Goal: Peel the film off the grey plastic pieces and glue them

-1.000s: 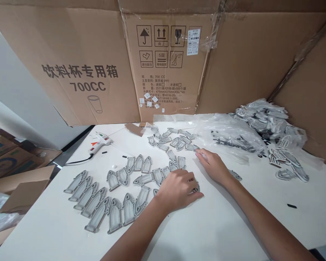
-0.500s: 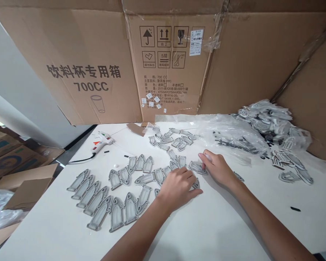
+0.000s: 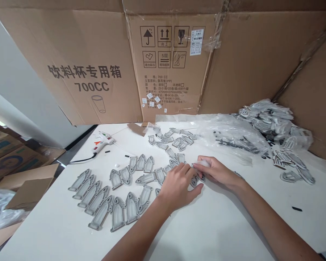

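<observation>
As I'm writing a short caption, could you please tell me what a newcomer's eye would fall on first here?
Probably the big cardboard panel printed "700CC", at the back left behind the white table. Next come the gray arch-shaped pieces across the table's left and middle, with the left hand over some and the right hand close beside it. A white glue gun lies toward the table's far left.

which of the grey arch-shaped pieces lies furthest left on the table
The slanted grey arch-shaped piece at the far end of the front-left row, on the near side of the glue gun; every other such piece sits farther right.
</observation>
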### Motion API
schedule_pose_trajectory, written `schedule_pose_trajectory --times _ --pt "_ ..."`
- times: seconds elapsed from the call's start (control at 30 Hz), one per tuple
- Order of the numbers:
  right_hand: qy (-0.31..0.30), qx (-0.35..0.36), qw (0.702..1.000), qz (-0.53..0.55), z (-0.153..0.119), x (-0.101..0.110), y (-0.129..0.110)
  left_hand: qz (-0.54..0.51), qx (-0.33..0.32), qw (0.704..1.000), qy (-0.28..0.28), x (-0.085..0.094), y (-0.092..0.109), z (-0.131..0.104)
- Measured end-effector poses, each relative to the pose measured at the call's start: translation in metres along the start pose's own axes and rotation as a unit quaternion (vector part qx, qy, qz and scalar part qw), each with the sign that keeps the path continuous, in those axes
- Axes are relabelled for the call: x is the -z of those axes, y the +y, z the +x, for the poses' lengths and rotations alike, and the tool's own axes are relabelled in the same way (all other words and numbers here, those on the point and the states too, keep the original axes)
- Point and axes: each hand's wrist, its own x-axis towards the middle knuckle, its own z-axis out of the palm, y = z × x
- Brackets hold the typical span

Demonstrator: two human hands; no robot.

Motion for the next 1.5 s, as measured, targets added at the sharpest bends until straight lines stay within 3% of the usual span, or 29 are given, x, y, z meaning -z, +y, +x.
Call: schedule_pose_trajectory --times 0.13,0.2,0.37,0.73,1.1,1.5 --pt "-0.019 0.011 0.999 0.046 0.0 -0.006 0.001 -0.059 0.082 0.994 0.048 0.002 0.0 0.0" --pt "-0.029 0.009 0.998 0.059 0.0 -0.009 0.002 -0.094 0.105 0.989 0.044 0.004 0.0 0.0" --pt "-0.031 0.015 0.998 0.055 0.0 -0.009 0.003 -0.167 0.118 0.979 0.002 0.007 -0.001 0.001" --pt "-0.005 0.023 0.999 0.031 0.001 -0.005 0.002 -0.255 0.128 0.958 -0.004 0.006 -0.001 0.004" --pt "0.029 0.02 0.999 0.03 0.001 -0.005 -0.002 -0.274 0.086 0.958 0.01 0.007 -0.003 0.004" --pt "0.105 0.03 0.994 0.002 0.007 -0.002 0.006 -0.093 -0.027 0.995 -0.033 0.002 0.0 0.003"
